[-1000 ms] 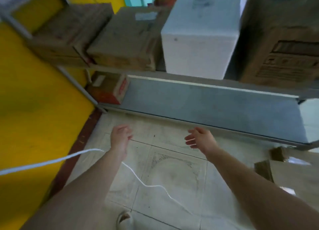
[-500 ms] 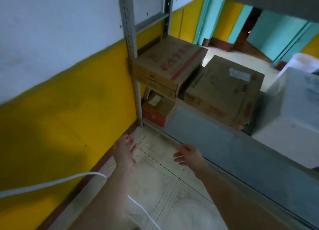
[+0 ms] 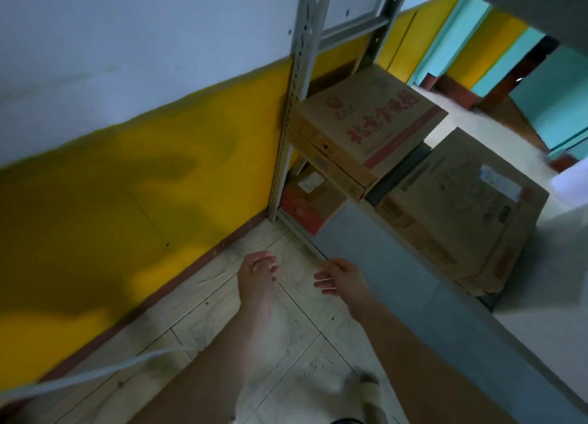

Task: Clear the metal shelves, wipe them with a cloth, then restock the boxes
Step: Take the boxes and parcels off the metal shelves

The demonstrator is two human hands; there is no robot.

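- Low at centre frame, the left hand (image 3: 256, 280) and right hand (image 3: 340, 280) hang empty with fingers loosely curled. They have edged toward the left end of the shelf (image 3: 375, 258) as the view swung there.
- At centre right the boxes (image 3: 366, 127) still sit on the rack, so clearing looks barely begun.
- No cloth shows. The upper shelves are cut off, and the box print is too blurred to read.

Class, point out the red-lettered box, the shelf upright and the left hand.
red-lettered box (image 3: 372, 118), head view, printed top face.
shelf upright (image 3: 299, 89), head view, perforated front face.
left hand (image 3: 254, 283), head view, its back.
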